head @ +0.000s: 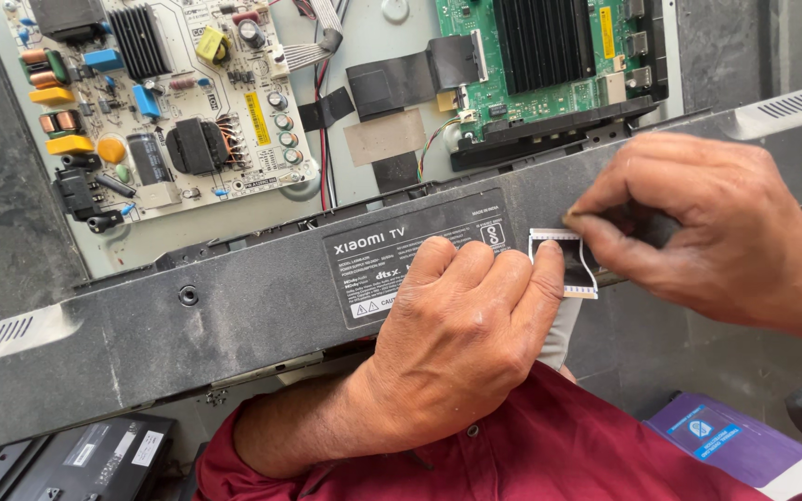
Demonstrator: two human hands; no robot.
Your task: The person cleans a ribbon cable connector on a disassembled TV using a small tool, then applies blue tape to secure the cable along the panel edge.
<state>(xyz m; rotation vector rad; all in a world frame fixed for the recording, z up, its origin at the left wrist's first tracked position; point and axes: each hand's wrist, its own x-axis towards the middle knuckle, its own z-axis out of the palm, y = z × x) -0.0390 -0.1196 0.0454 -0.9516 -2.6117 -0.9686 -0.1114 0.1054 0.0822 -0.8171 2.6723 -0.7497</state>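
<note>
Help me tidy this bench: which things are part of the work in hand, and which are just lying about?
In hand:
left hand
right hand
white flat ribbon cable
dusty grey plastic back cover

Lying about:
purple card packet
black flat box
white power circuit board
green main circuit board

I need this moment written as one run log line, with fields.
left hand: pinches flat ribbon cable | right hand: grips cable's upper end | under hands: grey back cover | behind: power board, green main board
</note>
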